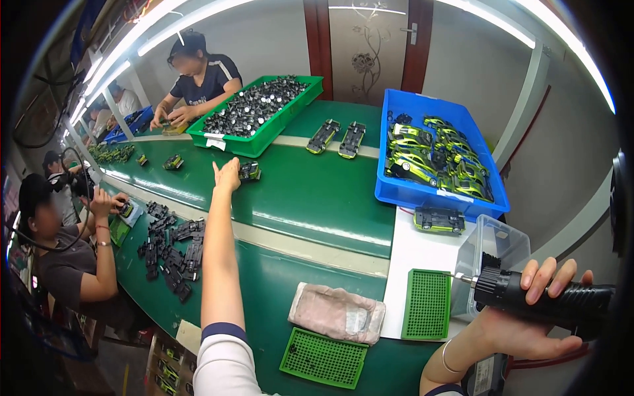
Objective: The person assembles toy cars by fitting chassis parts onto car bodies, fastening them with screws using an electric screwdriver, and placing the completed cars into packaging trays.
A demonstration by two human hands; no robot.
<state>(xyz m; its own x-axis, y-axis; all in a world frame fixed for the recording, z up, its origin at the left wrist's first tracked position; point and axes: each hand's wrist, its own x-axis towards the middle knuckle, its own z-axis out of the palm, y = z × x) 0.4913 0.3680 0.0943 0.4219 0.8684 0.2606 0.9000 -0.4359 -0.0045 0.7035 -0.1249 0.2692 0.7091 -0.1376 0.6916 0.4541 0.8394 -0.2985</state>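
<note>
My left hand (pixel 228 175) is stretched far forward over the green conveyor belt, some of its fingers apart. Just right of it, against or very close to the hand, sits a small black and lime-green toy car part (pixel 249 171); contact is hard to make out. At the lower right my right hand (pixel 522 323) is wrapped round a black electric screwdriver (pixel 545 295). Its thin bit points left, over the edge of a green perforated tray (pixel 426 305). A toy car (pixel 439 220), dark underside showing, lies above that tray on a white sheet.
A blue bin (pixel 444 198) of lime-green toy cars stands at the right, beside a clear plastic box (pixel 505 237). Two toy cars (pixel 323 136) lie near a green bin (pixel 254 146) of black parts. Black chassis (pixel 175 254) are piled left. Co-workers (pixel 72 257) sit at the left.
</note>
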